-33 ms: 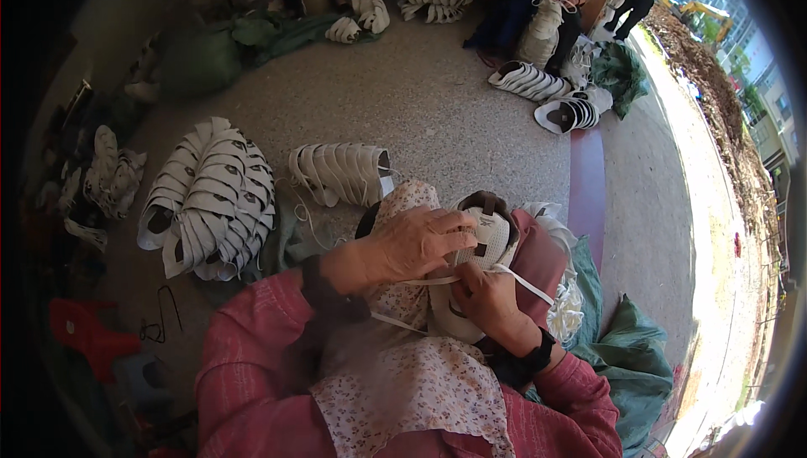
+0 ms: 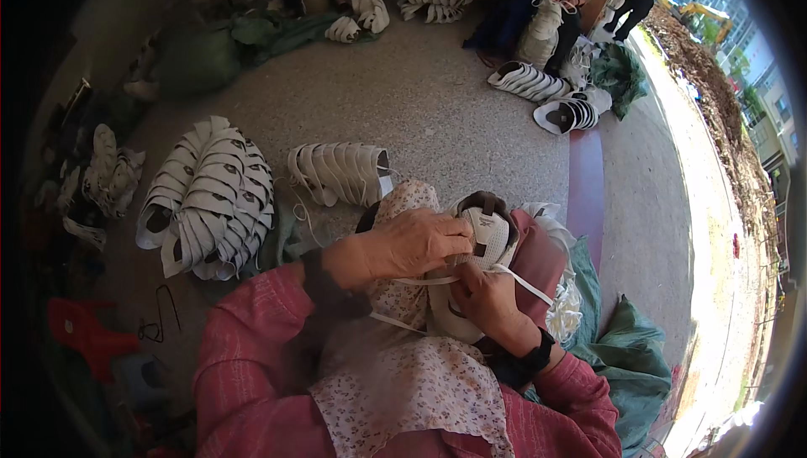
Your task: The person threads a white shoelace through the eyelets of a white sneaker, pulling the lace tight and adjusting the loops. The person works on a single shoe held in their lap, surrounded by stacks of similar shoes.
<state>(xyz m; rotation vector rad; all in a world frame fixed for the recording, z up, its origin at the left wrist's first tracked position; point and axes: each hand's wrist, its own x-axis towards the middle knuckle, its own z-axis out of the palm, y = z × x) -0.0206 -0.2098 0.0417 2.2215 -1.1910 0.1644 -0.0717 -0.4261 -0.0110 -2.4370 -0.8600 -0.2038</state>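
Observation:
A white-and-beige shoe upper [image 2: 493, 235] with a dark brown collar lies across my lap, its tongue facing up. My left hand [image 2: 412, 244] is closed, its bent fingertips against the left edge of the lacing; what they pinch is hidden. Just below it, my right hand [image 2: 489, 300] is curled in a pinch on a white shoelace [image 2: 530, 284], one end of which trails to the right over my knee. Another stretch of lace runs left below my left hand. A floral apron [image 2: 420, 391] covers my lap.
Nested shoe uppers [image 2: 214, 197] stand in rows on the floor to the left, with a shorter row [image 2: 340, 172] ahead. Right of my knee are white laces [image 2: 565, 311] and green sacking [image 2: 626, 357]. A red stool [image 2: 88, 332] stands at left. Other people sit lacing shoes farther off.
My left hand's fingers have come down slightly and closed in against the shoe upper. My right hand stays in the same place.

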